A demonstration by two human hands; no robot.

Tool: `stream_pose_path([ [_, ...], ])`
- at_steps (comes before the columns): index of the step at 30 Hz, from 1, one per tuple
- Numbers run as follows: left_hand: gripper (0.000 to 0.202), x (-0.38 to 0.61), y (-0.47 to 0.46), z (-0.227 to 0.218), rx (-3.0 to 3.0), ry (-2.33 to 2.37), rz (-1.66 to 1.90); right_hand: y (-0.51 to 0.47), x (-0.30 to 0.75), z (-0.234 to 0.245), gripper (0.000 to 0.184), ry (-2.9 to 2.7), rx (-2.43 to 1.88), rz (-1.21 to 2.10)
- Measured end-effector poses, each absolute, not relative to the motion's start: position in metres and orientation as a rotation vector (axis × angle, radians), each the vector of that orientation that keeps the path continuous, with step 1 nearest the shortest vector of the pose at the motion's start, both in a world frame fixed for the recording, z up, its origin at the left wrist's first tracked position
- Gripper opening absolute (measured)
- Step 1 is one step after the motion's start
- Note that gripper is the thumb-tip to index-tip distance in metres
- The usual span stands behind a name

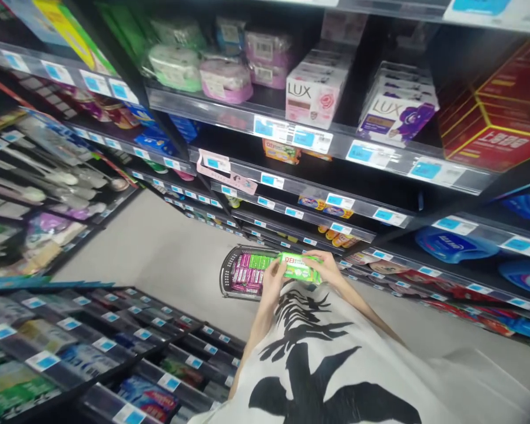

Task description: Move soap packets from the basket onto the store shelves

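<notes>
A green and white packet of laundry soap (297, 267) is held flat in front of my body by both hands. My left hand (273, 275) is closed on its left end, and my right hand (325, 266) grips its right end and far edge. Just beyond and below the packet is a black shopping basket (225, 272). Rows of magenta packs (245, 275) and green packs (259, 262) lie inside it. The packet and my hands hide the basket's right part.
Shelves ahead carry pink LUX soap boxes (314, 88), purple LUX boxes (397, 106), wrapped soap packs (226, 79) and red boxes (499, 112). Orange packs (281, 152) lie one level down. Blue bottles (448, 242) stand right. Another shelf unit (128, 353) rises lower left; grey floor (159, 253) lies between.
</notes>
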State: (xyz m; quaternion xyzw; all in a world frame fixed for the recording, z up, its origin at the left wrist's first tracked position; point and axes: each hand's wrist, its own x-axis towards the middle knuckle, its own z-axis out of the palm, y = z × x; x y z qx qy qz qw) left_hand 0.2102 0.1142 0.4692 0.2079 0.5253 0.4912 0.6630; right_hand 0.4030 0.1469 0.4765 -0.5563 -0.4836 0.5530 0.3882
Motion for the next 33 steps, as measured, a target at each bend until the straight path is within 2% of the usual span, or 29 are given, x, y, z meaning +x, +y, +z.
stream_pose_path([
  [6, 0.068, 0.206, 0.123, 0.48, 0.799, 1.172, 1.164, 0.143, 0.408, 0.489, 0.051, -1.394, -1.337, 1.327],
  [8, 0.054, 0.201, 0.122, 0.485, 0.991, 1.136, 1.217, 0.14, 0.409, 0.498, 0.044, -1.616, -1.235, 1.19],
  [11, 0.024, 0.196, 0.117, 0.491, 1.319, 1.038, 1.319, 0.135, 0.411, 0.509, 0.02, -1.891, -0.988, 0.915],
  [15, 0.01, 0.194, 0.108, 0.496, 1.699, 0.968, 1.415, 0.13, 0.409, 0.515, 0.026, -1.974, -0.859, 0.643],
  [21, 0.041, 0.194, 0.109, 0.507, 2.045, 0.767, 1.543, 0.128, 0.404, 0.516, 0.018, -1.958, -0.922, 0.556],
  [24, 0.051, 0.193, 0.111, 0.509, 2.092, 0.774, 1.475, 0.126, 0.408, 0.517, 0.025, -2.083, -0.994, 0.669],
  [28, 0.051, 0.193, 0.104, 0.507, 2.212, 0.79, 1.243, 0.117, 0.423, 0.513, 0.036, -2.237, -1.179, 0.849],
  [31, 0.043, 0.196, 0.093, 0.503, 2.213, 0.792, 1.15, 0.115, 0.441, 0.509, 0.028, -2.276, -1.2, 0.822],
  [33, 0.037, 0.197, 0.085, 0.497, 2.175, 0.818, 1.131, 0.121, 0.459, 0.509, 0.031, -2.302, -1.24, 0.727],
])
